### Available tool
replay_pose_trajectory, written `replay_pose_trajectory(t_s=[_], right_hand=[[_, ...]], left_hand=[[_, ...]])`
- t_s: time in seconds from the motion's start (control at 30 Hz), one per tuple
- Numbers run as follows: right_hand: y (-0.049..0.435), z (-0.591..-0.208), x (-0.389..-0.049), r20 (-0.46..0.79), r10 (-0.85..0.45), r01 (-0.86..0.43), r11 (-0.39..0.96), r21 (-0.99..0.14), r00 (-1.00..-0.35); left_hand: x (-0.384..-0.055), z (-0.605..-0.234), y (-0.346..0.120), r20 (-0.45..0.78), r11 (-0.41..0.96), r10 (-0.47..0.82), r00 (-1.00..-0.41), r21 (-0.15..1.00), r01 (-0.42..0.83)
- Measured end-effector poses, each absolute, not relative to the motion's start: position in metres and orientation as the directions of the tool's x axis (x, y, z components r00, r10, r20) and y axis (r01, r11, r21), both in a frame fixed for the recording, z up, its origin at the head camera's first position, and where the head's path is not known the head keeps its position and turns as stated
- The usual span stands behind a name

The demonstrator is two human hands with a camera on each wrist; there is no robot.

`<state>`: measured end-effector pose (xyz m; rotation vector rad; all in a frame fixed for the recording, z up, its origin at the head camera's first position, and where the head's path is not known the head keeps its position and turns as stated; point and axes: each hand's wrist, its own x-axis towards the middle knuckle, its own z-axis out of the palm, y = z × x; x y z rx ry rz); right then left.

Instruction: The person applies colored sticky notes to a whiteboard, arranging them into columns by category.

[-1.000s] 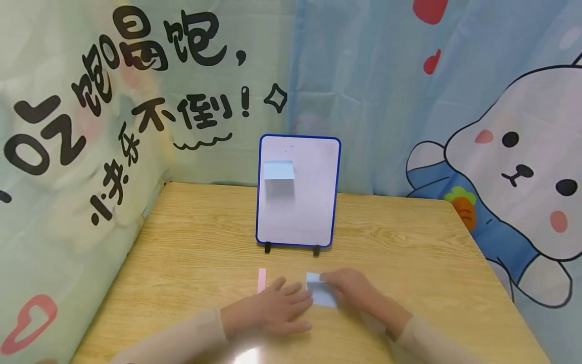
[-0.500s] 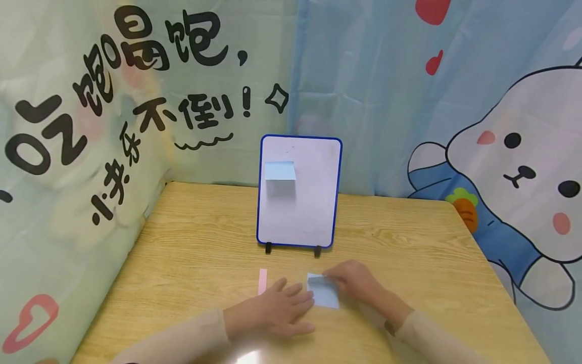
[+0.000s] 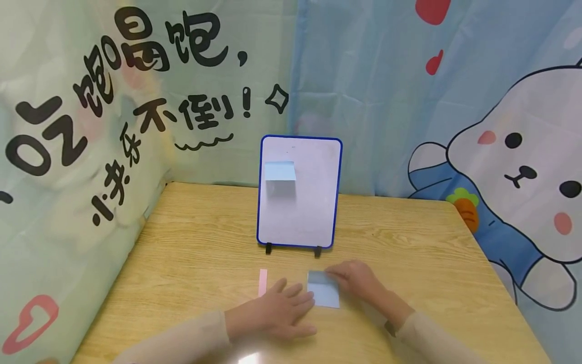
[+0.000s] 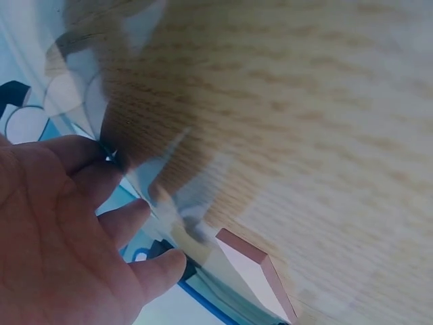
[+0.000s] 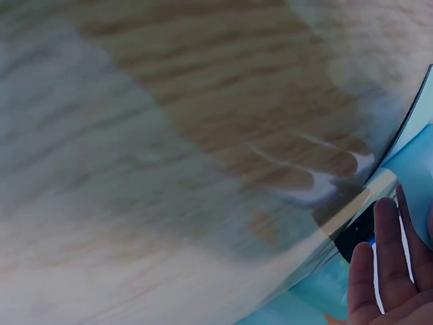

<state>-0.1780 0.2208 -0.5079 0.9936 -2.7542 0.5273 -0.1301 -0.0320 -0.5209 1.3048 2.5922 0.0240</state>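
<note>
A blue sticky note [image 3: 325, 296] lies on the wooden table in the head view, its upper strip darker and tipped up from the lower part. At its top right corner the fingers of my right hand [image 3: 356, 279] pinch the edge. My left hand [image 3: 279, 311] is spread palm down, fingers straight, with fingertips right at the note's left edge. In the left wrist view its palm [image 4: 61, 237] and extended fingers show. Part of the right hand [image 5: 396, 284] appears at the lower right of the right wrist view.
A blue-framed whiteboard [image 3: 313, 207] stands on black feet behind the hands, with another blue sticky note [image 3: 280, 171] stuck on its upper left. A narrow pink pad [image 3: 262, 280] lies just beyond the left hand. Printed curtains [image 3: 364, 126] border the table [image 3: 191, 237].
My right hand has shifted slightly up and right, and the note's upper strip has tipped up with it. The left hand stays almost in place.
</note>
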Motion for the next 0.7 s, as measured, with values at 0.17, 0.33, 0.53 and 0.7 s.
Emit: replay_pose_trajectory(t_s=[0.17, 0.33, 0.53, 0.7], right_hand=[[0.227, -0.511, -0.179, 0.251, -0.554, -0.607, 0.741, -0.287, -0.794], [0.229, -0.511, -0.183, 0.238, -0.494, -0.548, 0.765, -0.338, -0.837], [0.230, -0.512, -0.189, 0.208, -0.454, -0.499, 0.789, -0.358, -0.866], [0.229, -0.513, -0.192, 0.197, -0.435, -0.478, 0.802, -0.358, -0.879]], left_hand=[[-0.128, -0.523, -0.031, -0.208, 0.609, 0.788, -0.579, 0.122, 0.784], [-0.127, -0.525, -0.032, -0.219, 0.617, 0.781, -0.586, 0.123, 0.777], [-0.127, -0.528, -0.032, -0.210, 0.606, 0.788, -0.578, 0.101, 0.789], [-0.127, -0.526, -0.033, -0.205, 0.598, 0.795, -0.570, 0.112, 0.794]])
